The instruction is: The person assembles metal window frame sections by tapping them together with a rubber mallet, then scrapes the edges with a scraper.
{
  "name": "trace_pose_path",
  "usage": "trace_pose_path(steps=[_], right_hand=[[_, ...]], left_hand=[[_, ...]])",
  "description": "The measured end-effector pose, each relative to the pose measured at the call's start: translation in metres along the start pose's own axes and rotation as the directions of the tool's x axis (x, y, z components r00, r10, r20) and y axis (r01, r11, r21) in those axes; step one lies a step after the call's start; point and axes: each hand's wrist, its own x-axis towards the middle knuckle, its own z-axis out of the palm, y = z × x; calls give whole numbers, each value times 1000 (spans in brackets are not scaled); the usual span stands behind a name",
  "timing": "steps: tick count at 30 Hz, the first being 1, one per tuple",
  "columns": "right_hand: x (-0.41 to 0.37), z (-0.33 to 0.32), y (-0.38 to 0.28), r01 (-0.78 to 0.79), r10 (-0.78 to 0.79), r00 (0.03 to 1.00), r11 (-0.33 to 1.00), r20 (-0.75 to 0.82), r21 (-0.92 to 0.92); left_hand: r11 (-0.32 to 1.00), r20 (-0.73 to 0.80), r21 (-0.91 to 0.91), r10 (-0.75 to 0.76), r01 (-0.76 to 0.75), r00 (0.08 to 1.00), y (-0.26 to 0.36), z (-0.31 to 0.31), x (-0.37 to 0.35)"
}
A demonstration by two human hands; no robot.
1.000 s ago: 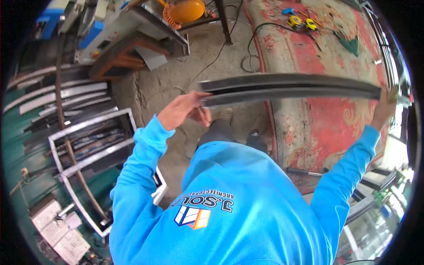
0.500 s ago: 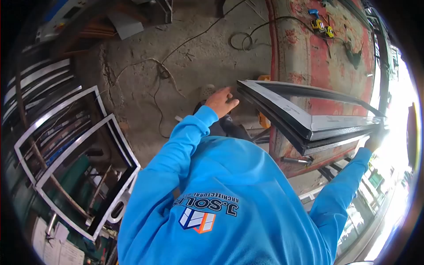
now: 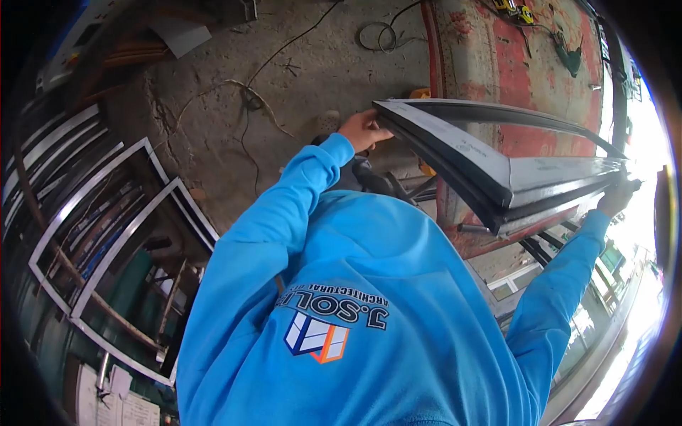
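A rectangular window frame (image 3: 490, 163), dark at the sides with a pale film on its face, is held tilted in front of my chest, partly over the red-stained bench. My left hand (image 3: 364, 132) is closed at its far left corner, thumb against the dark side and some fingers hidden. At the opposite end, my right hand (image 3: 619, 197) grips the right corner from below; bright glare blurs those fingers. The near corner of the frame points toward my body and hangs past the bench's edge.
The worn red and grey bench (image 3: 540, 85) carries tape measures (image 3: 524, 14) and a dark green tool (image 3: 568, 57). Cables (image 3: 270, 74) trail over the concrete floor. Silver metal frames (image 3: 106, 241) lean at the left, above papers (image 3: 128, 408).
My left hand has moved up and right and closed on the frame's corner. My right hand and the frame's right end have risen slightly. The view has shifted downward.
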Motion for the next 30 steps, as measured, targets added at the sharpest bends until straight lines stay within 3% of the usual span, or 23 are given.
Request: trace_pose_path(steps=[2,3,6,7,9,10,12,13,14,16,19,21,22,24,25,27,29,30], right_hand=[[2,3,3,-297,273,939,950,208,92],[1,3,-2,-404,348,912,855,217,325],[4,1,-10,-427,380,904,794,196,433],[7,0,-13,-426,379,905,797,195,428],[15,1,-18,-603,530,798,708,286,369],[13,8,-11,-603,531,798,710,285,363],[8,24,10,-285,280,959,946,53,156],[11,25,28,105,-100,994,966,34,-238],[5,32,37,102,-96,995,965,33,-241],[0,33,28,-219,210,976,955,65,200],[-1,36,31,-261,252,965,946,73,192],[-4,37,28,-306,297,952,913,73,269],[-2,33,20,-345,339,937,874,79,342],[6,19,-5,-419,417,903,813,97,403],[5,16,-8,-487,487,864,744,127,457],[7,14,-9,-448,443,889,789,117,420],[3,17,-3,-407,395,912,832,111,377],[3,15,-8,-460,450,883,777,131,430]], left_hand=[[972,-2,-232,-29,28,1000,1,3,-6],[972,-2,-232,-27,25,1000,1,3,-7],[991,-65,-135,-21,12,998,-7,6,-4],[996,-108,-72,46,-54,993,-16,5,0],[987,-108,56,158,-153,982,-16,-1,1],[987,-102,53,159,-154,982,-13,-3,0],[974,-94,187,149,-129,984,-9,-5,0],[973,-89,188,150,-131,985,-9,-5,-2],[969,-106,192,177,-154,979,-9,-4,-4],[964,-120,197,204,-178,972,-15,-4,-3],[956,-138,98,287,-275,948,-18,-3,-7],[831,-147,540,250,-133,957,-5,-8,-15],[829,-150,543,254,-135,955,-6,-8,-17],[683,-342,726,252,85,905,-16,-7,-17],[682,-340,727,252,83,906,-29,-8,-15],[863,-391,485,69,142,918,-47,-16,-14],[877,-361,467,76,110,930,-53,-20,-17],[892,-335,445,83,80,939,-53,-17,-20]])
